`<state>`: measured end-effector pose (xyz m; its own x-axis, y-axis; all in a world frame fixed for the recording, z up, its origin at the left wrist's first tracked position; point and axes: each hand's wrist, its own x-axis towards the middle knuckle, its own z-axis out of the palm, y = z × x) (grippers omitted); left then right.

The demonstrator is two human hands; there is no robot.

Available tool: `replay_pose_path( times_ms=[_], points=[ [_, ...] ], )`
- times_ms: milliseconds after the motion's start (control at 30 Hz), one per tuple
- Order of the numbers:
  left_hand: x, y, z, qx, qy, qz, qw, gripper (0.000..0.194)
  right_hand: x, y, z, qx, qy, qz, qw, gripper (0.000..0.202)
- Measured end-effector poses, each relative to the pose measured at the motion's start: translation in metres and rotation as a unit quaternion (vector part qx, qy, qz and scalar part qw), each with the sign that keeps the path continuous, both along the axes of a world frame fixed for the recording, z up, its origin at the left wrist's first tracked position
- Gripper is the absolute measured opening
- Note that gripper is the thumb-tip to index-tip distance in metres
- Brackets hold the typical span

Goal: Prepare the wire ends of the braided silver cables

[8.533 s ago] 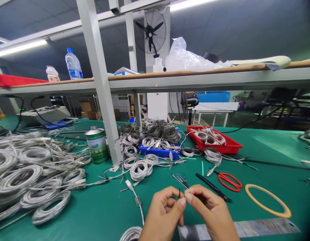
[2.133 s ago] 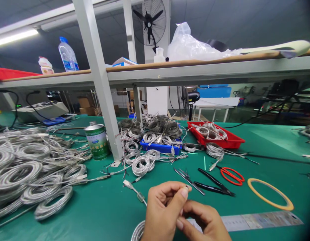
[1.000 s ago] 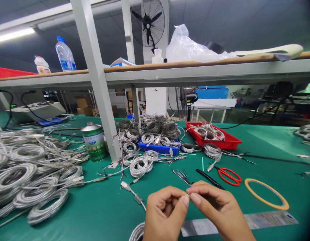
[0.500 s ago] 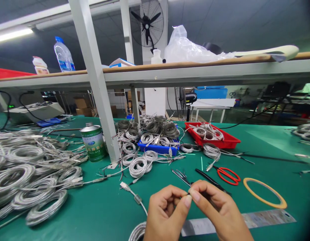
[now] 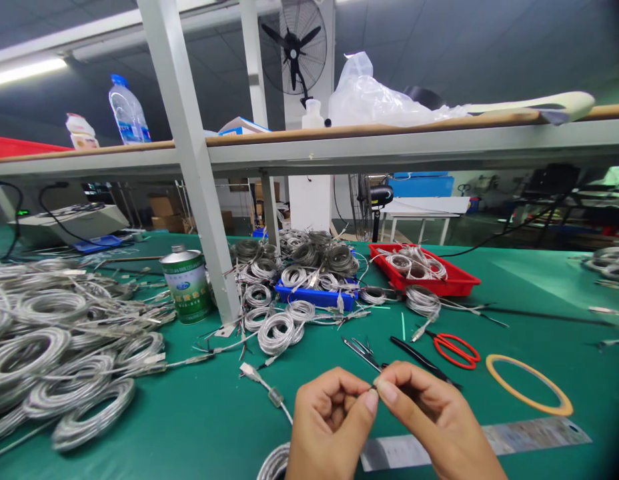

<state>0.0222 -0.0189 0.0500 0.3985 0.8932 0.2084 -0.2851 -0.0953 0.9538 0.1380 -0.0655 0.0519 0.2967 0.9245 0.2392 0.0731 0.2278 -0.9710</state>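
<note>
My left hand (image 5: 334, 420) and my right hand (image 5: 429, 417) meet fingertip to fingertip above the green table. Each pinches thumb against forefinger on a tiny dark piece (image 5: 374, 387), too small to make out, perhaps a wire end. Beside my left hand runs a clear-jacketed cable with a USB plug (image 5: 249, 371) and a ferrite lump (image 5: 275, 397). Its coil (image 5: 275, 461) is partly hidden behind that hand. A steel ruler (image 5: 534, 435) lies under my right hand. Just beyond the fingertips are tweezers (image 5: 362, 352) and a black-handled tool (image 5: 422, 360).
Red-handled scissors (image 5: 457, 351) and a yellow tape ring (image 5: 529, 385) lie on the right. Coiled cables (image 5: 49, 353) heap up at left, near a green can (image 5: 186, 283). Behind stand a blue tray (image 5: 317, 295) and red tray (image 5: 434, 287) of coils. A shelf post (image 5: 194, 167) rises from the table.
Both hands stay pinched together and have shifted only very slightly, the left a little to the left. Nothing else has visibly moved.
</note>
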Motion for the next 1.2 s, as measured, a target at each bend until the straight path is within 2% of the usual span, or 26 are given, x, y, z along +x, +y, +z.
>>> replay_pose_path(
  times_ms=[133, 400, 533, 700, 967, 1067, 1200],
  points=[
    [-0.004, 0.002, 0.000, 0.018, 0.031, -0.010, 0.999, 0.020, 0.001, 0.000, 0.004, -0.004, 0.004, -0.014, 1.000, 0.019],
    [-0.002, 0.003, 0.004, 0.023, 0.040, 0.016, 0.999, 0.019, 0.023, 0.006, 0.005, 0.014, 0.004, -0.100, 0.995, 0.016],
    [-0.001, 0.001, 0.006, 0.010, 0.034, 0.004, 0.999, 0.020, 0.028, 0.007, 0.010, -0.003, -0.053, -0.065, 0.996, 0.018],
    [0.001, -0.001, 0.002, 0.000, 0.010, 0.011, 1.000, 0.022, 0.015, 0.001, 0.019, 0.008, -0.114, -0.031, 0.993, 0.012],
    [0.002, 0.002, -0.001, 0.012, 0.030, -0.020, 0.999, 0.022, 0.013, -0.003, 0.019, 0.012, -0.199, -0.002, 0.980, 0.016],
    [0.001, 0.005, 0.002, -0.001, 0.053, -0.047, 0.997, 0.020, 0.012, -0.002, 0.018, 0.012, -0.207, -0.005, 0.978, 0.020],
    [0.000, 0.006, 0.004, -0.025, 0.061, -0.047, 0.997, 0.020, 0.011, 0.001, 0.015, -0.015, -0.180, 0.007, 0.984, 0.023]
  ],
)
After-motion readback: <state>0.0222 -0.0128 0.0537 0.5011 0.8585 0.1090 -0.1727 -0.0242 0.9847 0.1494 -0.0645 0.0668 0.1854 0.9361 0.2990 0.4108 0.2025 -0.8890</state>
